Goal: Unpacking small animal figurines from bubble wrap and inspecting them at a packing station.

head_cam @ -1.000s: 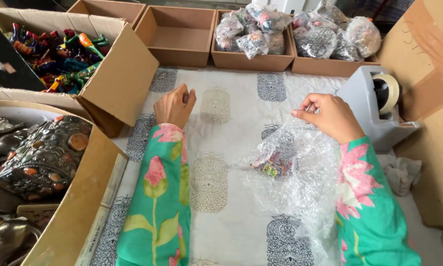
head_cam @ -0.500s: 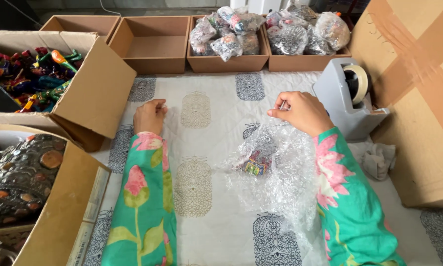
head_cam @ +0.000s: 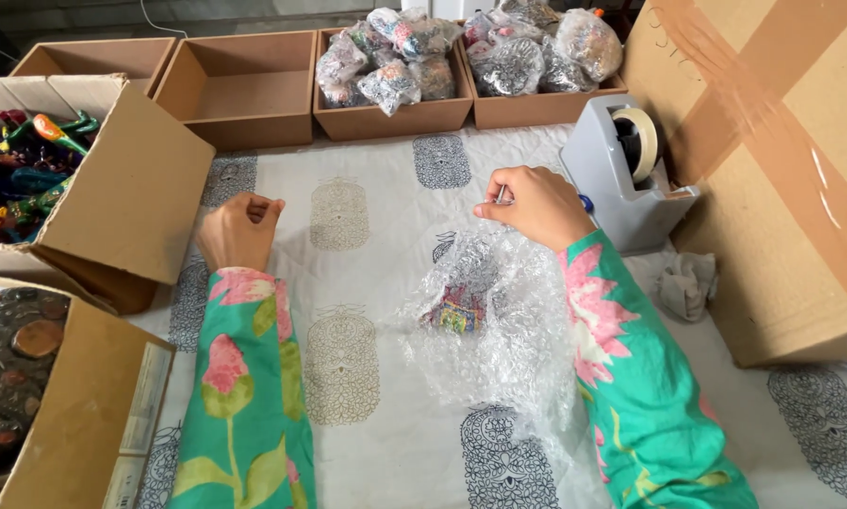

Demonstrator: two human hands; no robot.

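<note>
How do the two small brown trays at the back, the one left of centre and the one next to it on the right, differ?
The left brown tray is empty, its bare floor showing; the right brown tray is heaped with bubble-wrapped bundles that rise above its rim. The left tray looks a little wider than the right one. Both are plain brown open-topped boxes, side by side along the far edge of the printed cloth.
</note>
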